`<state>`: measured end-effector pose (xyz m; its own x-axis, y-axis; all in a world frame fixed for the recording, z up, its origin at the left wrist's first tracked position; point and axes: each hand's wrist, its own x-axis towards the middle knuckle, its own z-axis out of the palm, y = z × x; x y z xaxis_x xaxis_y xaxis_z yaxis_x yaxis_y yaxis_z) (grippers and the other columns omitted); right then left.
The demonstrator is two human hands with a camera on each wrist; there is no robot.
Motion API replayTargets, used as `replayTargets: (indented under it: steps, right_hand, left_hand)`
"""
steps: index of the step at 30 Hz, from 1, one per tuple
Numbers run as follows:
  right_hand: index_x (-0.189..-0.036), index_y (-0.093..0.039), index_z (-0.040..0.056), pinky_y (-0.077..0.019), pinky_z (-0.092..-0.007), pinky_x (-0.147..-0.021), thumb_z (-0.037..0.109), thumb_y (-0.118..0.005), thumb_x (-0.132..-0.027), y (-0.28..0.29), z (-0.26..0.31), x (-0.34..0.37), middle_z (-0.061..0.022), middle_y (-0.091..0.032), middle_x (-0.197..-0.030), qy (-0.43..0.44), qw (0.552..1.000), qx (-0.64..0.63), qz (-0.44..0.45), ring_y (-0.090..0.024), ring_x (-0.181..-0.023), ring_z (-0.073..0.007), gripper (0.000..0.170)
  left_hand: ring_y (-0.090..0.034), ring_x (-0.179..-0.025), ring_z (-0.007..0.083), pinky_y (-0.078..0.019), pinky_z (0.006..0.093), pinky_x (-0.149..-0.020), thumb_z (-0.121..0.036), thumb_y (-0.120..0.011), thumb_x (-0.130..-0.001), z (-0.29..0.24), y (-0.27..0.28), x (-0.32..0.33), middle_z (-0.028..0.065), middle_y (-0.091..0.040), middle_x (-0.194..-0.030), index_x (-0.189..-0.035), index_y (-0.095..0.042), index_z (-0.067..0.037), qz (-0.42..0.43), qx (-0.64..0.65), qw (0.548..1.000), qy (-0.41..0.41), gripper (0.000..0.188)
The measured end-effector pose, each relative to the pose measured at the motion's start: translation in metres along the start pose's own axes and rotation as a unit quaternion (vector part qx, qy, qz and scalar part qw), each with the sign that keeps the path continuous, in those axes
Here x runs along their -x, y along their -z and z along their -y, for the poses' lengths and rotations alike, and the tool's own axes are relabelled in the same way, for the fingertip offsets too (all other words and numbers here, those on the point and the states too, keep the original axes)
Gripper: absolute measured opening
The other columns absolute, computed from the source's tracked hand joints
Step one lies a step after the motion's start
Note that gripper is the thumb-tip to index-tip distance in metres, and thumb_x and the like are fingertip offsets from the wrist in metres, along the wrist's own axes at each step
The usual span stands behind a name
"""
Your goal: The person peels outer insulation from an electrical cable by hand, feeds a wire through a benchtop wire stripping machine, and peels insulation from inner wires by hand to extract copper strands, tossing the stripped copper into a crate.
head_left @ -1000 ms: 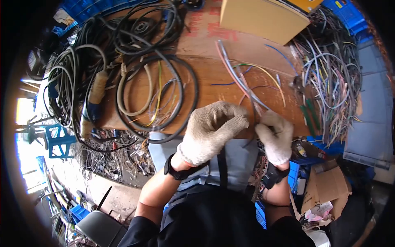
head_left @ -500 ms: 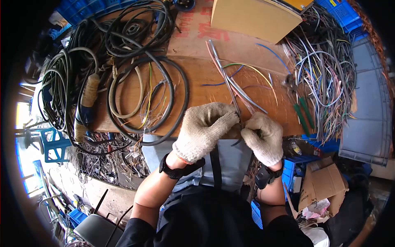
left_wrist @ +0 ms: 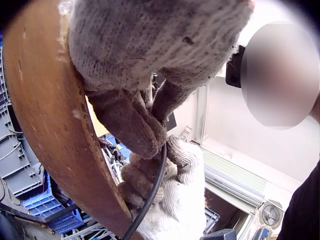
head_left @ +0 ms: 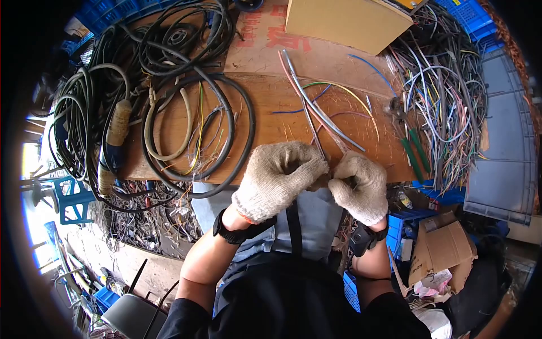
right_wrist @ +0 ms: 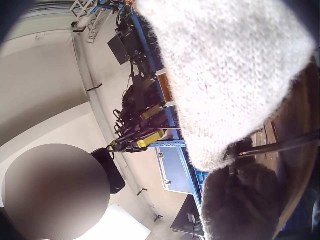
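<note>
Both hands wear off-white knitted gloves and work close together over the front edge of the wooden table. A thin black cable is pinched at the fingertips of my left hand. Beside it, my right hand has its thumb and fingers curled about the same cable; its grip is partly hidden. In the left wrist view, the cable curves down in front of the right glove. Beyond the fingers lie pink wire, grey wire and a yellow-green wire.
Coiled black cables fill the left side of the table. Green-handled pliers lie to the right, beside a heap of stripped wires. A tan box stands at the back. An open cardboard carton is low on the right.
My right hand has come leftward, right up to the left fingertips. The left hand keeps its pinch. The head view has shifted slightly, moving the table items left in the picture.
</note>
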<state>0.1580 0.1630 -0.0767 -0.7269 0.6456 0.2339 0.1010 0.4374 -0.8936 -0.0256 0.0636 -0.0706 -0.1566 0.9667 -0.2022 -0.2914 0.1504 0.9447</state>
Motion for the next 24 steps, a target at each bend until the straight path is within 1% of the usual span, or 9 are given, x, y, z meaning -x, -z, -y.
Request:
replayTargets:
  steps: [8,10,11,12,14,15,20,22,24]
  right_hand:
    - [-0.077,-0.066,0.0040,-0.0440,-0.0290,-0.057,-0.001,-0.075,-0.076,-0.002,-0.008,0.005,-0.0048,-0.062,-0.070,0.008,0.997,-0.056,-0.052,-0.058,-0.061,-0.0142,0.011]
    - [-0.076,-0.065,0.0030,-0.0436,-0.0286,-0.059,-0.002,-0.073,-0.077,-0.001,-0.010,0.007,-0.0042,-0.062,-0.071,-0.011,0.994,-0.090,-0.065,-0.058,-0.064,-0.0138,0.010]
    - [-0.075,-0.064,0.0028,-0.0448,-0.0290,-0.061,-0.002,-0.073,-0.077,-0.002,-0.011,0.007,-0.0042,-0.062,-0.071,-0.004,0.994,-0.089,-0.065,-0.058,-0.064,-0.0141,0.010]
    - [-0.075,-0.064,0.0026,-0.0459,-0.0295,-0.063,-0.003,-0.073,-0.077,-0.003,-0.011,0.006,-0.0043,-0.062,-0.070,0.003,0.994,-0.092,-0.064,-0.058,-0.064,-0.0144,0.010]
    - [-0.074,-0.063,0.0020,-0.0486,-0.0319,-0.069,-0.007,-0.069,-0.074,-0.003,-0.008,0.005,-0.0055,-0.062,-0.071,-0.001,0.996,-0.060,-0.062,-0.059,-0.065,-0.0160,0.011]
    - [-0.074,-0.063,0.0020,-0.0477,-0.0318,-0.067,-0.007,-0.068,-0.074,-0.003,-0.011,0.005,-0.0058,-0.062,-0.071,0.017,0.997,-0.045,-0.060,-0.058,-0.065,-0.0166,0.011]
    - [-0.074,-0.061,0.0016,-0.0445,-0.0322,-0.061,-0.007,-0.068,-0.073,-0.005,-0.007,0.003,-0.0063,-0.060,-0.071,0.015,0.998,-0.036,-0.056,-0.056,-0.064,-0.0184,0.011]
    - [-0.074,-0.061,0.0013,-0.0441,-0.0319,-0.061,-0.006,-0.069,-0.072,-0.004,-0.006,0.004,-0.0063,-0.060,-0.071,-0.004,0.998,-0.033,-0.053,-0.056,-0.065,-0.0183,0.011]
    - [-0.074,-0.061,0.0012,-0.0440,-0.0317,-0.061,-0.006,-0.069,-0.072,-0.005,-0.007,0.004,-0.0064,-0.060,-0.071,-0.002,0.998,-0.042,-0.054,-0.056,-0.065,-0.0182,0.011]
  left_hand:
    - [-0.068,-0.070,0.0131,-0.0536,0.0252,-0.062,-0.023,-0.070,-0.097,0.000,0.000,0.002,0.0077,-0.071,-0.080,-0.091,-0.066,0.002,-0.029,0.040,0.998,-0.036,0.026]
    - [-0.066,-0.066,0.0148,-0.0532,0.0271,-0.064,-0.017,-0.067,-0.096,0.012,0.020,0.002,0.0079,-0.070,-0.076,-0.084,-0.064,-0.001,0.044,0.134,0.987,-0.083,0.020]
    - [-0.062,-0.056,0.0198,-0.0510,0.0301,-0.058,-0.019,-0.066,-0.095,0.021,0.022,0.002,0.0080,-0.064,-0.067,-0.073,-0.054,-0.004,0.045,0.223,0.968,-0.107,0.029]
    - [-0.055,-0.049,0.0200,-0.0479,0.0326,-0.050,-0.040,-0.074,-0.091,0.022,0.028,0.002,0.0056,-0.055,-0.061,-0.069,-0.049,-0.008,0.081,0.332,0.936,-0.080,0.046]
    - [-0.049,-0.046,0.0187,-0.0446,0.0341,-0.044,-0.063,-0.081,-0.074,0.041,0.039,-0.006,0.0028,-0.046,-0.058,-0.067,-0.046,-0.012,0.225,0.503,0.826,-0.120,0.062]
    - [-0.048,-0.047,0.0174,-0.0430,0.0334,-0.041,-0.077,-0.077,-0.057,0.046,0.039,-0.006,0.0020,-0.045,-0.059,-0.067,-0.046,-0.013,0.258,0.513,0.807,-0.133,0.071]
    - [-0.050,-0.046,0.0142,-0.0459,0.0295,-0.042,-0.073,-0.074,-0.067,0.056,0.033,-0.012,0.0005,-0.048,-0.059,-0.067,-0.049,-0.014,0.321,0.556,0.756,-0.131,0.064]
    - [-0.050,-0.045,0.0142,-0.0468,0.0300,-0.042,-0.069,-0.074,-0.072,0.057,0.030,-0.020,0.0001,-0.048,-0.058,-0.068,-0.050,-0.014,0.411,0.605,0.661,-0.169,0.060]
    - [-0.050,-0.043,0.0142,-0.0467,0.0308,-0.040,-0.062,-0.073,-0.079,0.061,0.026,-0.026,-0.0002,-0.049,-0.058,-0.067,-0.051,-0.013,0.426,0.616,0.639,-0.177,0.055]
